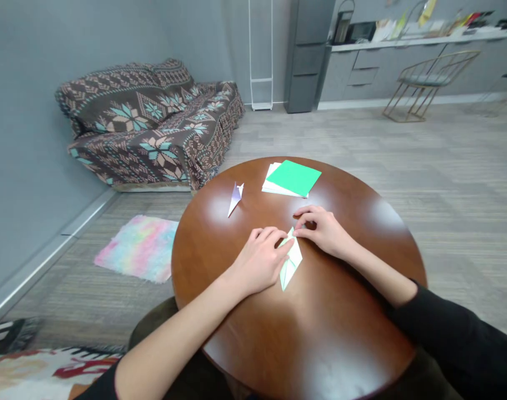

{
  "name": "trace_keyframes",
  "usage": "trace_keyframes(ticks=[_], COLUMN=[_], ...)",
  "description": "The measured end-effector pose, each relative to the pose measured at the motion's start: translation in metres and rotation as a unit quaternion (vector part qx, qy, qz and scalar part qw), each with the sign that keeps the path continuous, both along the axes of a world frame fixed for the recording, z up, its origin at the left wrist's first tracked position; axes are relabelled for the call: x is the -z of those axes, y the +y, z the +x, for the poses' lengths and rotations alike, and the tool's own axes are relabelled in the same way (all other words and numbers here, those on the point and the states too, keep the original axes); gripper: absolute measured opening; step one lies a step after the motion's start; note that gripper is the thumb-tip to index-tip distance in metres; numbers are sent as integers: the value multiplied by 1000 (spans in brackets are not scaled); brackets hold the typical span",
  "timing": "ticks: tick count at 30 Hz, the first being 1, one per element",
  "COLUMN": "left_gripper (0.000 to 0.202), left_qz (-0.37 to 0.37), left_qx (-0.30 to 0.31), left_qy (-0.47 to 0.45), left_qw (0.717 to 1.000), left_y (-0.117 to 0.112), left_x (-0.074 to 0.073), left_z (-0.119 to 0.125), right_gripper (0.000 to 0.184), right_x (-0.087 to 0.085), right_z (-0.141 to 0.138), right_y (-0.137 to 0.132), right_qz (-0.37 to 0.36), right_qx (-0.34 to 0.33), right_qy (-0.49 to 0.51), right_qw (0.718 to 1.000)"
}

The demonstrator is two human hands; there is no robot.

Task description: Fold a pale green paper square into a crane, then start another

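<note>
A pale green folded paper piece (291,264) lies flat on the round brown table (312,333). My left hand (259,260) rests on its left side with the fingertips pressing the paper's upper edge. My right hand (325,230) presses the paper's top corner from the right, fingers curled down. Farther back on the table lies a small folded lilac paper shape (235,199). A stack of square sheets (292,179) with a bright green one on top sits at the far edge.
A sofa (153,125) under a patterned blanket stands at the back left by the wall. A pastel fluffy mat (139,247) lies on the floor left of the table. A wire chair (431,80) and cabinets stand at the back right.
</note>
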State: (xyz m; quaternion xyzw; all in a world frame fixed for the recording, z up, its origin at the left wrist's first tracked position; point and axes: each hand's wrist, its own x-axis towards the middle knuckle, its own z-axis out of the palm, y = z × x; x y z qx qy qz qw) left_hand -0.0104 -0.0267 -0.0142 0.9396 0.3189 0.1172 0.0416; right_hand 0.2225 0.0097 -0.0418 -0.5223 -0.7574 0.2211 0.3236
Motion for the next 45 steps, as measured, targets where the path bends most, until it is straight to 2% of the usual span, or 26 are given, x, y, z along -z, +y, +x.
trace_keyframes(ticks=[11, 17, 26, 34, 41, 45], left_gripper=[35, 34, 29, 26, 27, 31], left_qz=[3, -13, -4, -3, -3, -5], left_qx=[14, -2, -11, -8, -12, -21], left_qy=[-10, -25, -44, -53, -48, -37], left_qw=[1000, 1000, 999, 999, 999, 999], left_y=[0, -5, -4, -7, -8, -12], left_x=[6, 4, 11, 13, 14, 11], left_z=[0, 3, 6, 6, 7, 8], right_gripper=[9, 9, 10, 11, 14, 15], right_x=[2, -2, -3, -3, 4, 2], right_z=[-3, -4, -6, -9, -14, -14], right_y=[6, 5, 5, 6, 10, 8], right_qz=[-39, -49, -59, -41, -19, -17], right_qx=[22, 26, 34, 55, 101, 102], right_qy=[42, 41, 37, 15, 39, 47], right_qw=[998, 998, 997, 997, 994, 994])
